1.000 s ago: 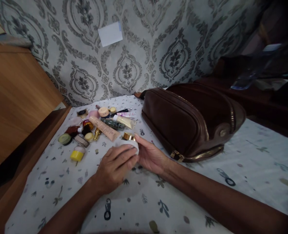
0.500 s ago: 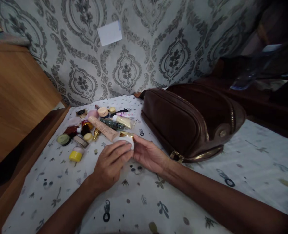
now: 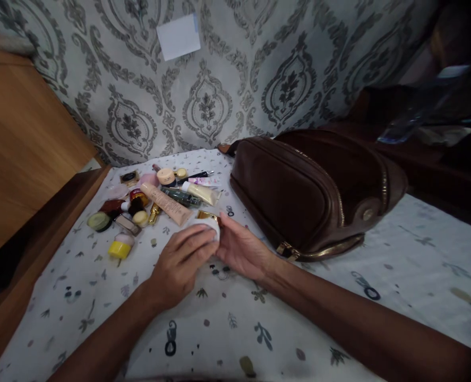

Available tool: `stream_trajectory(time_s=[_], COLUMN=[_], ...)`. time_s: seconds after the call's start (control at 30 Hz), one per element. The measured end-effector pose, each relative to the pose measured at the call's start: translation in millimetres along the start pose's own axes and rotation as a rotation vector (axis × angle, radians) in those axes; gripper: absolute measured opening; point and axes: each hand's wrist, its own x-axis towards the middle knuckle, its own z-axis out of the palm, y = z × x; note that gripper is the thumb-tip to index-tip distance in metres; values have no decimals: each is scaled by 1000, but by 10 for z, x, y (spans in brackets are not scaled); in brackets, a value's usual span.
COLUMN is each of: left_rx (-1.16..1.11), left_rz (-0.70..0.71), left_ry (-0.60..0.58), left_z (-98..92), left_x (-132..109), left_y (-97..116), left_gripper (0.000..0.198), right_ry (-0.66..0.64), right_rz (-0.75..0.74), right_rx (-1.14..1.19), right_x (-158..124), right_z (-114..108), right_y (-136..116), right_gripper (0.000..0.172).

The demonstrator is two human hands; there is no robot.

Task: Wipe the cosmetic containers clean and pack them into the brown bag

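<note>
Clock-face directions are taken from the held white-and-gold item [image 3: 208, 222], which is raised just above the printed sheet [image 3: 223, 313]. At seven o'clock it is covered by the left hand [image 3: 181, 260], whose fingers are bent close together over the white part. At four o'clock it is held by the right hand [image 3: 243, 252], its thumb set near the gold part; the other fingers are largely hidden. Both hands are closed only as far as the item allows, and whether it is one piece or two cannot be told. Near nine o'clock a yellow jar [image 3: 119, 249] is laid tilted, with a green-lidded jar [image 3: 99, 222] placed farther out. A peach tube [image 3: 167, 204] is rested at ten o'clock among crowded cosmetics, and a cream tube [image 3: 201, 192] is seen at twelve. Between two and three o'clock the sheet is occupied by a brown bag [image 3: 279, 191], laid well apart from the cosmetics. Farther off, a white card [image 3: 178, 37] is backed by the patterned wall [image 3: 239, 69], between eleven and twelve o'clock.
</note>
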Motion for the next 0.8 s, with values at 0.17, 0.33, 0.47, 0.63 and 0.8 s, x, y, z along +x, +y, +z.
stream_trajectory(time_s=[0.17, 0.33, 0.47, 0.63, 0.8], left_rx=[-6, 161, 230, 114, -41], left_rz=[-92, 72, 149, 177, 92], left_ry=[35, -12, -20, 9, 83], left_z=[-7, 22, 4, -55, -68], left_x=[-10, 20, 63, 109, 76], left_y=[-60, 41, 89, 107, 68], left_gripper=[41, 31, 27, 23, 23], right_ry=[-19, -10, 18, -64, -58], right_rz=[13, 43, 69, 15, -49], right_rx=[46, 33, -19, -64, -60], right_x=[22, -1, -13, -13, -24], right_z=[22, -47, -49, 26, 37], right_y=[3, -3, -5, -10, -19], right_gripper=[23, 9, 13, 25, 22])
